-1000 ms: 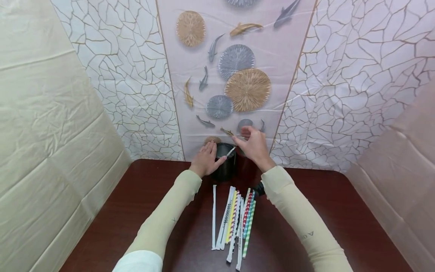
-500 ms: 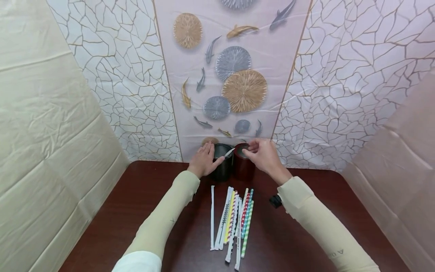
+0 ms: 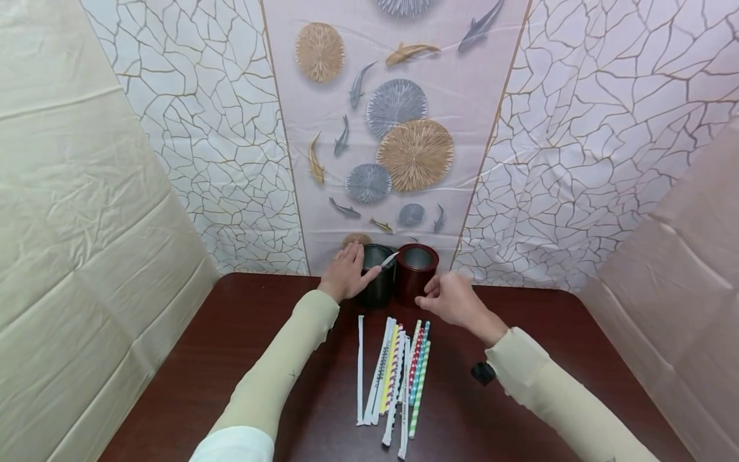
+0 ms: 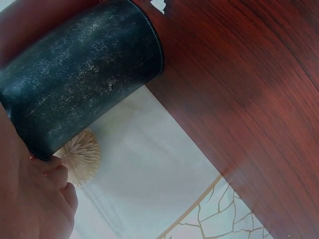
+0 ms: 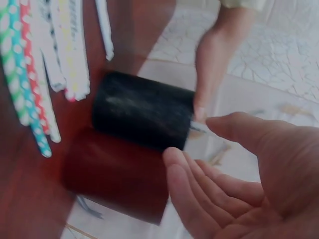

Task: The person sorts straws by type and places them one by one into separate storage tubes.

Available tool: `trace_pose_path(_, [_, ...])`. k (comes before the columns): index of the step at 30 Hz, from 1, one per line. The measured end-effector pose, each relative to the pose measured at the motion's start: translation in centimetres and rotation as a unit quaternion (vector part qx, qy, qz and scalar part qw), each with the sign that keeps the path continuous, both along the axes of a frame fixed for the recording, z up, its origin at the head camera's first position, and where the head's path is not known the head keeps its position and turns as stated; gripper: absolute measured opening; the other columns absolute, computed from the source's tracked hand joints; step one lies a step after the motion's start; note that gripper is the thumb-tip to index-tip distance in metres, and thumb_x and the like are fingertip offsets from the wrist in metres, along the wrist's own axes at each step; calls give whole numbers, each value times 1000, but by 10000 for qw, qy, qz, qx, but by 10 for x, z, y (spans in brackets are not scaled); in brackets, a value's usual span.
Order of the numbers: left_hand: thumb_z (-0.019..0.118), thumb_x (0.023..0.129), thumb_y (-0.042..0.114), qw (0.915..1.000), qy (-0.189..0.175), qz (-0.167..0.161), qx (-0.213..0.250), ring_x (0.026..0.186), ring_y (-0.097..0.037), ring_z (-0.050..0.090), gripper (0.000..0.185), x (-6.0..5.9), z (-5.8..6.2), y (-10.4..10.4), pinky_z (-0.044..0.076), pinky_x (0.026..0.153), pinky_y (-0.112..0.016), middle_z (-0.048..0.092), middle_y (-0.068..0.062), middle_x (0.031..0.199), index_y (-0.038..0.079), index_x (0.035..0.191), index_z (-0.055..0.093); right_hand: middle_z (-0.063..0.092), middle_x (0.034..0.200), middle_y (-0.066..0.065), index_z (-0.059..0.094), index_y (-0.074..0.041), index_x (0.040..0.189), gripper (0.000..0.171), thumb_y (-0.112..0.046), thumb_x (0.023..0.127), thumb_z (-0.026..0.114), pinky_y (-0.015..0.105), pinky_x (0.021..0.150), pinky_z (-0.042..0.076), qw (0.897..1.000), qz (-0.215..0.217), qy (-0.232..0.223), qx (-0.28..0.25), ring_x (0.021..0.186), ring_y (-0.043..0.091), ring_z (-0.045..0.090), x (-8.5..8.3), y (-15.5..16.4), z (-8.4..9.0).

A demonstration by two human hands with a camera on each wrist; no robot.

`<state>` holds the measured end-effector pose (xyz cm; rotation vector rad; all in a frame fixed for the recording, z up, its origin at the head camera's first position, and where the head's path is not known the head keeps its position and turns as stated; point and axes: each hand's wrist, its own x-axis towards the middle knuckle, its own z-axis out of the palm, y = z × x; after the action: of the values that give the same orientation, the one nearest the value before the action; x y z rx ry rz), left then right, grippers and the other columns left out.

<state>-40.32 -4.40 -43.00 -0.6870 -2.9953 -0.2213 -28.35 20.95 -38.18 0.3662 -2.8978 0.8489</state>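
L hand [image 3: 346, 274] holds the black cup [image 3: 378, 282] at the back edge of the table [image 3: 231, 359], fingers wrapped round its left side, thumb at the near rim; same grip as 1 s ago, so it stays as the steadying hand. One white straw [image 3: 390, 258] leans out of the black cup over its right rim, w/ its tip toward the red cup [image 3: 417, 271], which stands touching the black one on its right. What's changed: R hand [image 3: 453, 300] was up at the black cup's mouth by that straw 1 s ago, over the red cup's rim 0.5 s ago, and is now pulled back toward the person, low in front of the red cup and just above the far ends of the straws on the table [image 3: 398, 375]. It holds nothing; the R wrist view shows the palm [image 5: 259, 189] open, fingers loosely bent & apart from both cups. So I'd judge the drop-in of that straw is finished and the R hand is heading for another one, though none is touched yet. The rest lie side by side, roughly parallel, near the person's side of the cups: white, striped, dotted red, teal, green. L wrist view shows only the black cup's side [image 4: 84, 74] against the palm.
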Motion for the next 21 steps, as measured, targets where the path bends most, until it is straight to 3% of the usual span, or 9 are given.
trace_pose_path(2, [25,111,64,10000,9,-2,13,166,-32,16,87,0,0,0,17,136,-43,16,-19,177,0,168,18,78,88,9,77,1,98,27,-24,92,82,32,69,59,9997,32,-241,42,74,14,70,3,-1,-8])
trace_pose_path(5, [25,111,65,10000,14,2,23,166,-32,16,87,-1,-1,0,17,135,-43,16,-19,177,0,168,18,70,69,3,76,-4,80,24,-24,91,83,27,57,50,9982,141,-569,142,59,10,59,9,-3,-21])
trace_pose_path(9, [25,110,65,10000,-27,15,34,166,-32,15,87,-1,0,0,17,136,-44,15,-19,177,0,168,17,58,51,-1,71,-10,61,34,-21,91,83,24,49,38,9944,293,-989,239,47,10,48,16,-8,-38])
trace_pose_path(21, [25,110,66,10000,34,11,26,166,-32,15,88,0,-1,0,17,136,-43,16,-19,177,0,168,18,59,51,0,71,-8,60,37,-25,90,86,23,48,38,9860,168,-1617,363,49,12,53,29,-23,-82])
